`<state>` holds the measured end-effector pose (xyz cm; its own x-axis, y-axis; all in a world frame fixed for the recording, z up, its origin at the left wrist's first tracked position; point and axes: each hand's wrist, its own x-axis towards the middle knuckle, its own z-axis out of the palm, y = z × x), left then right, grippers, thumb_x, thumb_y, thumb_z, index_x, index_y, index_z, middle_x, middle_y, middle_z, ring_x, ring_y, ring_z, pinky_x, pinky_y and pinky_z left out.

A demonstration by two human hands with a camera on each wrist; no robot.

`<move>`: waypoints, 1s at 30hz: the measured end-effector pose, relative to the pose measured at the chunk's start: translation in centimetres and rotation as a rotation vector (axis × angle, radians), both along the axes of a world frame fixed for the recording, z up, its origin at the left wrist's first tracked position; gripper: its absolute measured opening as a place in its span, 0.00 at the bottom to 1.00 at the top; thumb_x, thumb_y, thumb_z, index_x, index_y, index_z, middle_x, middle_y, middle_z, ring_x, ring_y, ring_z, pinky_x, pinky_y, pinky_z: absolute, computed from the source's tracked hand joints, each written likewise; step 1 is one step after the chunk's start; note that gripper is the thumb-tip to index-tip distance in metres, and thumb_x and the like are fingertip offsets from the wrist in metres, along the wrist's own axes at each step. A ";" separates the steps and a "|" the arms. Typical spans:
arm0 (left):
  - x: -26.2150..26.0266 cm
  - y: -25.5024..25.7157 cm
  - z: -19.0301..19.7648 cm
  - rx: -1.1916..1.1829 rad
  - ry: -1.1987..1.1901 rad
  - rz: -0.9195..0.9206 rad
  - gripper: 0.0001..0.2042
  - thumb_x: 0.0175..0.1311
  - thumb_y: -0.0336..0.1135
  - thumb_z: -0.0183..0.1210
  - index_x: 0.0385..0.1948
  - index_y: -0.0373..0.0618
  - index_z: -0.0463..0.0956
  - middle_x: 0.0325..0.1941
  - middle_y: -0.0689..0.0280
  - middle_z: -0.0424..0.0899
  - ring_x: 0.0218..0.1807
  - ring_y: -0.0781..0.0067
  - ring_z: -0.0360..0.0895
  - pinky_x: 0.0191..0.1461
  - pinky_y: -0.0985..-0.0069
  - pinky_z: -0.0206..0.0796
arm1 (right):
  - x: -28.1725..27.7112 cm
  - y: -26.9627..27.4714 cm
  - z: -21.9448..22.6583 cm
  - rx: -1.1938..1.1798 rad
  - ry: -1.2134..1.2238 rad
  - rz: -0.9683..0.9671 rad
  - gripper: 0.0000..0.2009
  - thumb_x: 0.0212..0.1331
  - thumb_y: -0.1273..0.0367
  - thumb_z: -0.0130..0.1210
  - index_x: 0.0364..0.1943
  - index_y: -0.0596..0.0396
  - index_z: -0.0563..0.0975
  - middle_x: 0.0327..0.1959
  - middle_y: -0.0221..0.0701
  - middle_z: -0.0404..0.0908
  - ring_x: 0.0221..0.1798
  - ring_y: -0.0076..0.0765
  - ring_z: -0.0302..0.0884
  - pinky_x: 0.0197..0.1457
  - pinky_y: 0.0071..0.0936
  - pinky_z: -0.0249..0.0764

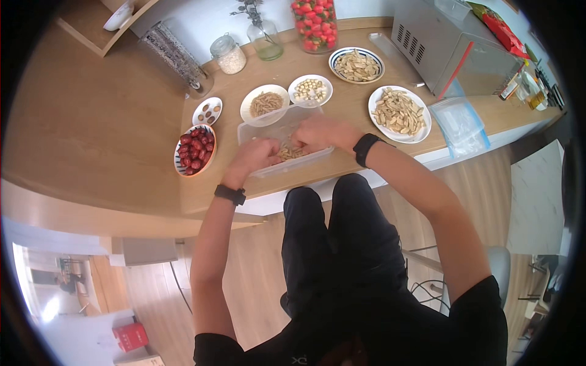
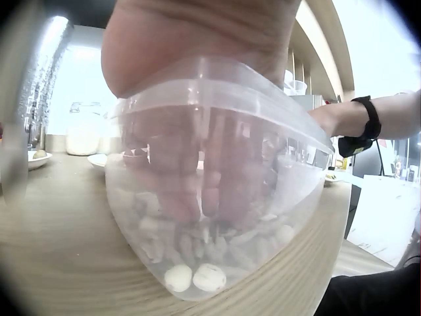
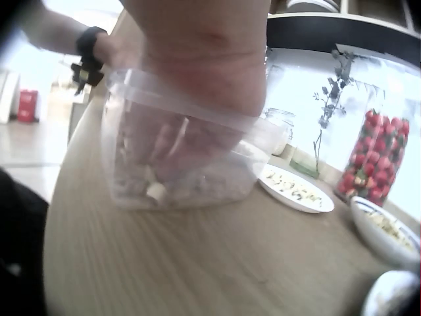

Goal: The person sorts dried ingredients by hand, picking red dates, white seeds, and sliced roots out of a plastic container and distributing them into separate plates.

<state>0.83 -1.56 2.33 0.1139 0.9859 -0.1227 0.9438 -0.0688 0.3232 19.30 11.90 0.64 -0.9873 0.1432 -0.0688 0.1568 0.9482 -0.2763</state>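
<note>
A clear plastic container (image 1: pixel 312 160) stands near the counter's front edge, with pale brown elongated pieces (image 1: pixel 292 152) on its bottom. My left hand (image 1: pixel 256 155) reaches into its left side; through the cloudy wall in the left wrist view, the fingers (image 2: pixel 177 187) point down among the pieces, beside two round white pieces (image 2: pixel 209 277) in the corner. From the right, my right hand (image 1: pixel 317 134) is in the same container (image 3: pixel 217 187), its fingers low by the contents. The plastic blurs the right fingertips, so whether they pinch anything is unclear.
Behind the container are a bowl of brown pieces (image 1: pixel 267 105) and a plate of round white pieces (image 1: pixel 310 90). Red fruit (image 1: pixel 195 150) fills a bowl at left. Sliced pieces (image 1: pixel 398 111) lie on a plate at right, beside plastic bags (image 1: pixel 459 125) and a microwave (image 1: pixel 433 46).
</note>
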 end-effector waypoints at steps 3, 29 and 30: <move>-0.2 -0.1 0.1 0.011 0.050 -0.035 0.09 0.51 0.36 0.64 0.26 0.43 0.75 0.31 0.54 0.81 0.38 0.49 0.79 0.39 0.56 0.68 | -0.2 -0.1 -0.1 0.018 0.015 0.006 0.07 0.48 0.64 0.63 0.28 0.48 0.79 0.29 0.35 0.82 0.37 0.49 0.80 0.39 0.46 0.73; -0.9 -0.1 -1.9 0.195 -0.267 0.123 0.10 0.57 0.29 0.60 0.40 0.46 0.77 0.34 0.58 0.83 0.38 0.55 0.82 0.42 0.62 0.72 | -0.2 -0.4 -0.4 -0.164 0.218 -0.186 0.06 0.45 0.71 0.60 0.30 0.51 0.79 0.27 0.34 0.83 0.35 0.45 0.81 0.37 0.42 0.73; -0.9 0.0 -1.7 0.194 -0.267 0.123 0.10 0.57 0.29 0.60 0.40 0.46 0.77 0.34 0.58 0.83 0.38 0.55 0.82 0.42 0.62 0.72 | -0.2 -0.4 -0.4 -0.167 0.205 -0.194 0.06 0.45 0.71 0.60 0.30 0.50 0.79 0.27 0.34 0.83 0.35 0.45 0.81 0.37 0.42 0.73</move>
<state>-0.02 -1.57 0.67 -0.0043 0.9962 0.0867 0.8326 -0.0445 0.5520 19.14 11.48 0.22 -0.9384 0.3337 0.0900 0.2554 0.8448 -0.4702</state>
